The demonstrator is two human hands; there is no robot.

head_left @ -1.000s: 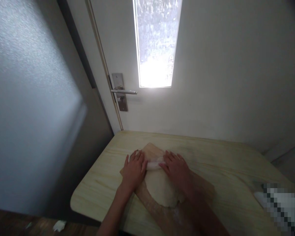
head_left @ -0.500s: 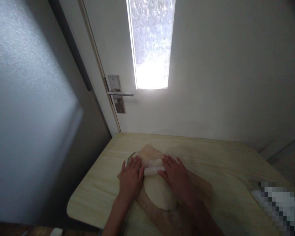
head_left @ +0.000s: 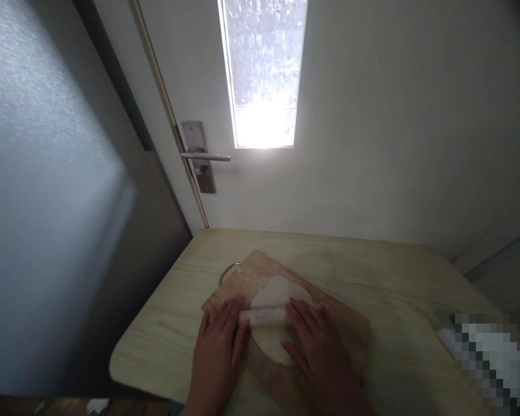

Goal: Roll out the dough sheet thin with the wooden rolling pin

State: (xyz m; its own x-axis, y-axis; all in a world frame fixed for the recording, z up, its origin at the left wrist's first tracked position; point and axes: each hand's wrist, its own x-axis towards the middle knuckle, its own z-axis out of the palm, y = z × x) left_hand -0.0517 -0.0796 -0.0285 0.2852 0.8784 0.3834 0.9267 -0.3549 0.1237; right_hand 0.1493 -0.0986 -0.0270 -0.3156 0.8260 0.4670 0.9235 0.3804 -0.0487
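A pale sheet of dough lies on a wooden cutting board on a light wood table. A pale rolling pin lies across the dough. My left hand rests flat on the pin's left end, fingers stretched out. On the pin's right end my right hand presses flat, fingers apart, covering the near part of the dough.
A metal ring handle sticks out at the board's far left corner. Behind the table stands a white door with a lever handle and a narrow frosted window. A blurred white object lies at the table's right edge.
Both hands have drawn the rolling pin back toward me over the dough. More of the dough's far part now shows beyond the pin.
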